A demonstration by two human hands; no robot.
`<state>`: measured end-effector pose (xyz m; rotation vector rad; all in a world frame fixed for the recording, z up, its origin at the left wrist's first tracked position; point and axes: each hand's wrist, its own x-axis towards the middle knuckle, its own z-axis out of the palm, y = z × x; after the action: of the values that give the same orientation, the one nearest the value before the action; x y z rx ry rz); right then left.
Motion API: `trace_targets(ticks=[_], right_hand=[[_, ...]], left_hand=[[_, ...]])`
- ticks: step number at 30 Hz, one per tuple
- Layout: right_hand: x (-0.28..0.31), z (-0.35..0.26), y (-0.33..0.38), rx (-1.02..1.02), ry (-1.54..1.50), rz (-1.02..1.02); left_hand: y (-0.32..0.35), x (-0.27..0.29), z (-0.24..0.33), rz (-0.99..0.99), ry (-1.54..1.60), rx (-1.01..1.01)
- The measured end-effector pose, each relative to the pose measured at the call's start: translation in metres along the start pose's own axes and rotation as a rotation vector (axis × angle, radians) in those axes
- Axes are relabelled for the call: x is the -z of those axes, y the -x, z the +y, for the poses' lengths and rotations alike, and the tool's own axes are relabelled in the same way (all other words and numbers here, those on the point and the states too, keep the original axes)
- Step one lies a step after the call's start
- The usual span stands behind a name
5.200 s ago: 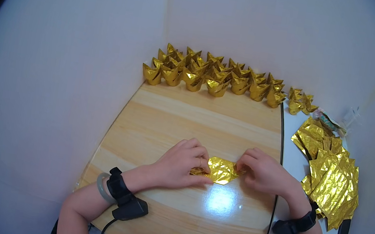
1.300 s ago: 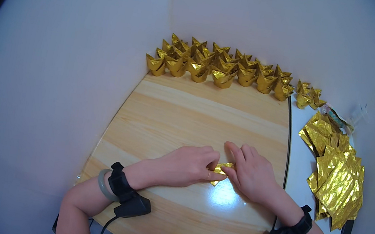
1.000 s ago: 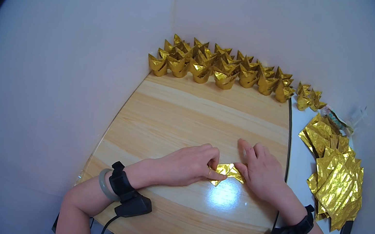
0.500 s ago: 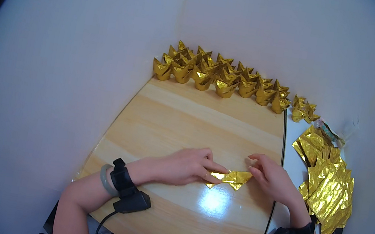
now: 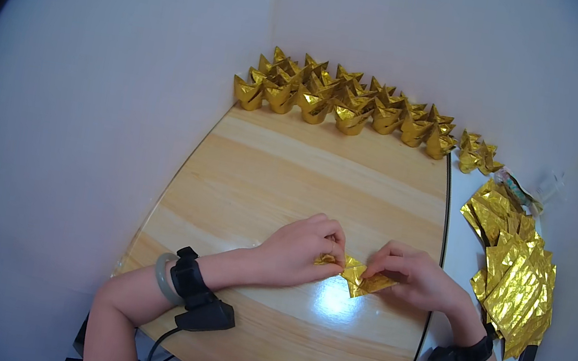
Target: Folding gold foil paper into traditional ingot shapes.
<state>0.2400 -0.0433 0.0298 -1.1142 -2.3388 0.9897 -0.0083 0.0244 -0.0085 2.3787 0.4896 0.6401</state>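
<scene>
Between my hands, just above the wooden tabletop [image 5: 289, 180], is a folded piece of gold foil paper [image 5: 357, 282]. My left hand [image 5: 308, 250] pinches its left end, with the fingers curled and partly covering it. My right hand [image 5: 406, 275] grips the right part between thumb and fingers. The paper's middle shows angled folds and pointed corners. Both wrists wear black straps with small boxes and cables.
Rows of folded gold paper ingots [image 5: 350, 118] stand along the table's far edge by the wall. More ingots [image 5: 476, 156] stand on the white surface at right. Nearer lies a heap of gold foil sheets [image 5: 517, 288], with a crumpled plastic wrapper [image 5: 518, 190] behind it.
My right hand has closed on the paper's right part, where it was half open beside it. My left fingers have curled into a pinch. The paper now sits tilted. The view has shifted slightly.
</scene>
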Motion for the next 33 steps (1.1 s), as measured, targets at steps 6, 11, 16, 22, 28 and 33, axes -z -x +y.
trace_targets(ticks=[6,11,16,22,28,33], right_hand=[[-0.005,0.001,-0.001,0.037,-0.034,0.005],[-0.007,-0.006,-0.003,-0.032,-0.061,-0.01],[-0.014,-0.014,-0.005,-0.17,0.033,0.069],[-0.031,-0.016,-0.007,-0.338,-0.118,0.201],[-0.037,-0.023,-0.009,-0.399,-0.033,0.214],[-0.041,-0.028,-0.01,-0.393,0.016,0.239]], left_hand=[[0.002,-0.007,0.007,-0.005,-0.051,0.055],[0.004,-0.01,0.022,-0.04,-0.132,0.127],[0.004,-0.009,0.024,-0.081,-0.133,0.159],[0.005,-0.007,0.024,-0.116,-0.123,0.169],[0.004,-0.01,0.019,-0.021,-0.099,0.142],[-0.003,-0.006,0.012,0.002,-0.105,0.251]])
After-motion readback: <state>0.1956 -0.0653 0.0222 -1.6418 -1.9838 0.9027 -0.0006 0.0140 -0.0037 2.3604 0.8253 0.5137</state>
